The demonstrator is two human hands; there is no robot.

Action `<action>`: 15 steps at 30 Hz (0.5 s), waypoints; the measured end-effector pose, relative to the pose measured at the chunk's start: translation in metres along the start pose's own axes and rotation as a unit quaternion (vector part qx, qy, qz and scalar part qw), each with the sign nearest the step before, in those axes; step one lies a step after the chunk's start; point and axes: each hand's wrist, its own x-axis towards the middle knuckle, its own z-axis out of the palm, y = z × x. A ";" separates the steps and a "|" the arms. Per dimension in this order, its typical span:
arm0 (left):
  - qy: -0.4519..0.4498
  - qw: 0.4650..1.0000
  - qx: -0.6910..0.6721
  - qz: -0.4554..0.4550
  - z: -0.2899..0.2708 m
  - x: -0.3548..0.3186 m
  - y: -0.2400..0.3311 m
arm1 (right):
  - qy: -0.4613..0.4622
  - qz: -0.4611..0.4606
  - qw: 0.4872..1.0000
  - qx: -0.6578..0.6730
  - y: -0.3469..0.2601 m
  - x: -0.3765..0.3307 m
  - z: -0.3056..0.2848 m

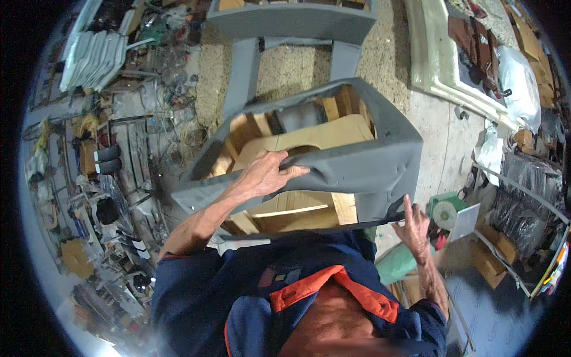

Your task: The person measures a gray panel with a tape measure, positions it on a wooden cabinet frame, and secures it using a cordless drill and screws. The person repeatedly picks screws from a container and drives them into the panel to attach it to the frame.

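Note:
A wooden furniture frame point(344, 209), partly covered in grey upholstery fabric point(363, 166), stands tilted in front of my body. My left hand point(267, 174) grips the fabric along the near rail, one finger stretched to the right; the fabric is creased beside it. The fingertips on the far side are partly hidden. At the frame's near right corner is my right hand point(414, 226), its index finger extended up along the grey side and its thumb apart. Nothing shows in that hand. Light board panels point(327, 134) and bare wood show inside the frame.
Beyond stands another grey-covered piece point(291, 25). White slats point(95, 59) and cluttered parts lie at left. At right are a pale frame-like structure point(433, 71), a white plastic bag point(518, 86), a green dial scale point(445, 213) and cardboard point(493, 262).

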 end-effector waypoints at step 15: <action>-0.164 0.978 0.059 0.118 -0.044 0.143 -0.113 | 0.089 0.034 0.983 0.154 -0.090 0.068 0.093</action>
